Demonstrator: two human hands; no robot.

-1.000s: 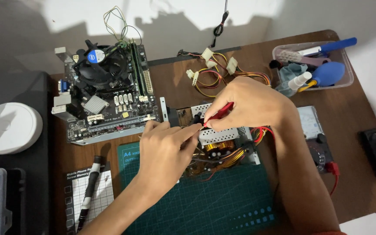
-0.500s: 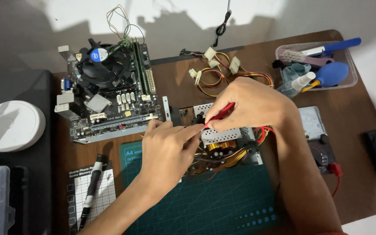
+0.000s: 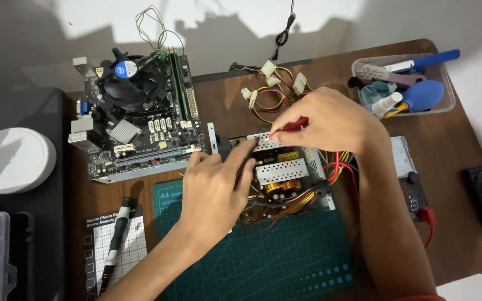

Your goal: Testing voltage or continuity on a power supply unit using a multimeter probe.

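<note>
1. Head view: opened power supply (image 3: 277, 173) lies mid-desk, at the far edge of the green cutting mat (image 3: 263, 262); cover off, insides showing.
2. Right hand (image 3: 330, 122) pinches a red-handled screwdriver (image 3: 288, 127), tip on a perforated plate.
3. Left hand (image 3: 216, 187) grips the supply's left side.
4. Judgement: disassembly midway; board not yet out.

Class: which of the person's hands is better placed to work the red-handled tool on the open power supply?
Right. The right hand already holds the red-handled tool over the open power supply; the left hand steadies its near-left side.
</note>
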